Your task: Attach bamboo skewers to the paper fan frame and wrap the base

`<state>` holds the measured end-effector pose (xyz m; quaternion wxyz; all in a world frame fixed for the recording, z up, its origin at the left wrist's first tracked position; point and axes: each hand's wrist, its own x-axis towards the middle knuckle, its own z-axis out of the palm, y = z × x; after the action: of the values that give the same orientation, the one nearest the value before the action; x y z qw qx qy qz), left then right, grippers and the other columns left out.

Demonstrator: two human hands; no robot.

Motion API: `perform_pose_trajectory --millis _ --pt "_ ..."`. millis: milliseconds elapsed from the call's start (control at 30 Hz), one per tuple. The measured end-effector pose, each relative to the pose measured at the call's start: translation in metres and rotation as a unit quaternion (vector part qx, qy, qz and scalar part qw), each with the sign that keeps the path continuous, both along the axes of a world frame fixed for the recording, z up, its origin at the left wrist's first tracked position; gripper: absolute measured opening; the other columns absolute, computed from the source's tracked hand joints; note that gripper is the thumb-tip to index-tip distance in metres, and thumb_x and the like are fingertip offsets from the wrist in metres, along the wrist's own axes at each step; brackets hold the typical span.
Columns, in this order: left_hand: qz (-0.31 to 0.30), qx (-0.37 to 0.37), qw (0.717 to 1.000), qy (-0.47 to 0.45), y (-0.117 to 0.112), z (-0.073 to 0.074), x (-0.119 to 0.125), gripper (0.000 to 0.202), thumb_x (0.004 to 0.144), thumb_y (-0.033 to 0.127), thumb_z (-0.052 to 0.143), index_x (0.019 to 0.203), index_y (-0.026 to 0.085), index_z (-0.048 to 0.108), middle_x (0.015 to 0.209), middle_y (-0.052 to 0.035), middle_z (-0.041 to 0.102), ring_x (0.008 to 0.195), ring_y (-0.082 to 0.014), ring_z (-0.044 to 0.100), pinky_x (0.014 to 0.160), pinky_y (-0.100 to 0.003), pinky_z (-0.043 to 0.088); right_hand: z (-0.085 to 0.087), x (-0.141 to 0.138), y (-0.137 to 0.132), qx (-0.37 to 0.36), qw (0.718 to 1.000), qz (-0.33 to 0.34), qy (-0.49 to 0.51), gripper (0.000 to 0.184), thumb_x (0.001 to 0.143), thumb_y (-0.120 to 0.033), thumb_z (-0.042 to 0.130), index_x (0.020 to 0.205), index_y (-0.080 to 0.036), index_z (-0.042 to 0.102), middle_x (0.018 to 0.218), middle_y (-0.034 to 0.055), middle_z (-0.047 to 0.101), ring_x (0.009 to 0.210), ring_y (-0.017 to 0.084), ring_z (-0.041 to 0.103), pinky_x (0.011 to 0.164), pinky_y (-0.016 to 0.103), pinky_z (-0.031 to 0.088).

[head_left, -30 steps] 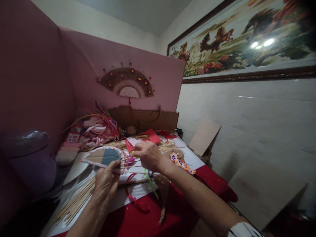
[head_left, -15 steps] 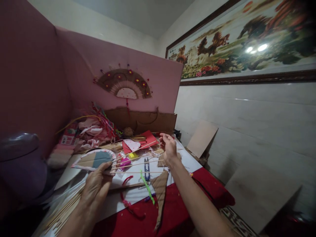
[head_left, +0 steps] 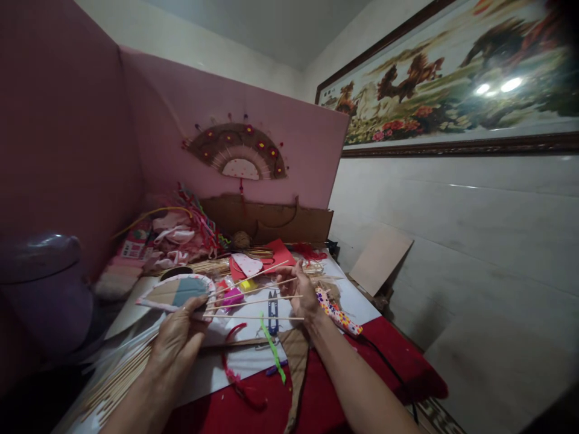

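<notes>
My left hand (head_left: 183, 328) is closed on the rounded edge of a half-round cardboard piece (head_left: 181, 293), tan and blue-grey with a pale patterned trim. Several thin bamboo sticks (head_left: 257, 300) fan out from its edge toward the right. My right hand (head_left: 298, 292) is at their far ends, its fingers loosely bent and apart behind the sticks; whether they touch is unclear. Beneath the sticks lie dark blue thread snips (head_left: 273, 322) and a bright green strip (head_left: 272, 349). A flower-patterned tool with a black cord, seemingly a glue gun (head_left: 339, 314), lies beside my right wrist.
A decorated fan (head_left: 239, 147) hangs on the pink panel (head_left: 312, 144). Loose bamboo sticks (head_left: 120, 377) lie at left front, and a cardboard scrap (head_left: 296, 361) on the red cloth (head_left: 371, 374). Red paper (head_left: 278, 253), pink fabric (head_left: 174, 232) and a yarn ball (head_left: 241, 240) are behind.
My right hand has dropped slightly, and its fingers have gone from bunched to looser behind the sticks. The patterned tool has come into view by my right wrist. The view has shifted slightly.
</notes>
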<state>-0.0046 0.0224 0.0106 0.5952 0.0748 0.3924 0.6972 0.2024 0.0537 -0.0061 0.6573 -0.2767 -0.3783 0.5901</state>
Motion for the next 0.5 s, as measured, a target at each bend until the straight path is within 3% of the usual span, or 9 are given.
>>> perform_pose_trajectory --millis 233,500 --pt "0.005 -0.009 1.0 -0.003 -0.0006 -0.0026 0.0027 0.022 0.068 -0.009 0.049 0.063 0.011 0.056 0.054 -0.0018 0.061 0.053 -0.0141 0.062 0.055 -0.023 0.056 -0.0002 0.0064 0.0003 -0.017 0.998 0.044 0.036 0.059 0.076 -0.069 0.043 0.077 -0.015 0.068 0.064 0.0036 0.062 0.05 0.009 0.051 0.042 0.017 0.034" --pt "0.004 0.003 1.0 -0.014 -0.001 -0.0037 0.0014 0.022 0.066 -0.009 0.051 0.062 0.012 0.056 0.055 -0.0016 0.061 0.053 -0.0143 0.062 0.058 -0.025 0.056 -0.0065 -0.0017 -0.0031 -0.015 0.999 0.036 -0.037 0.071 0.072 -0.078 0.031 0.077 -0.016 0.067 0.059 0.0048 0.061 0.046 0.011 0.05 0.039 0.02 0.033"
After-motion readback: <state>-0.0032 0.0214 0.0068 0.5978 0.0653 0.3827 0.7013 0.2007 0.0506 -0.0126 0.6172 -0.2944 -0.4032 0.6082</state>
